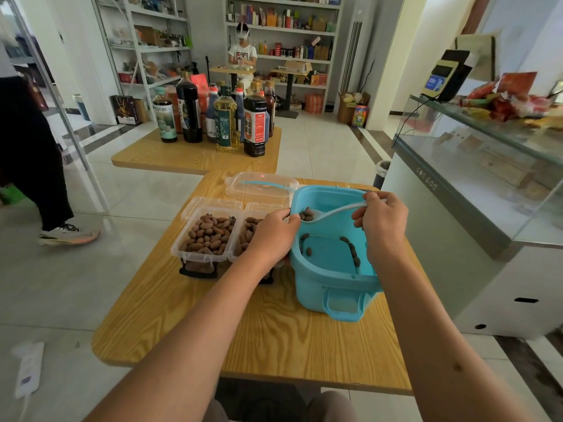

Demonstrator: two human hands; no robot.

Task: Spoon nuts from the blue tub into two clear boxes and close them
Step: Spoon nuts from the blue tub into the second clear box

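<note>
Right hand (382,222): fingers curled together round the handle of a white spoon (332,211), gripping it near its end. The spoon bowl lies ahead and to the left of these fingers, above the inside of the blue tub (335,287), and carries a few brown nuts (307,215).

Left hand (269,236): thumb and forefinger close together at the tub's left rim, apparently pinching it; the other fingers curl downward over the second clear box (248,234), and whether they touch it cannot be told.

Blue tub: on the wooden table (274,324), below the right fingers. Only scattered nuts lie round its floor.

First clear box (204,236): left of the left fingers, nearly full of nuts, hinged lid open behind it. Second clear box: directly under the left hand, holding nuts, largely hidden.

Clear lid (262,185): beyond both hands, with a blue strip lying on it.

Writing: a seated person's white shirt (242,54) reads "FILA". Labels on the bottles (219,117) on the farther table are too small to read.
</note>
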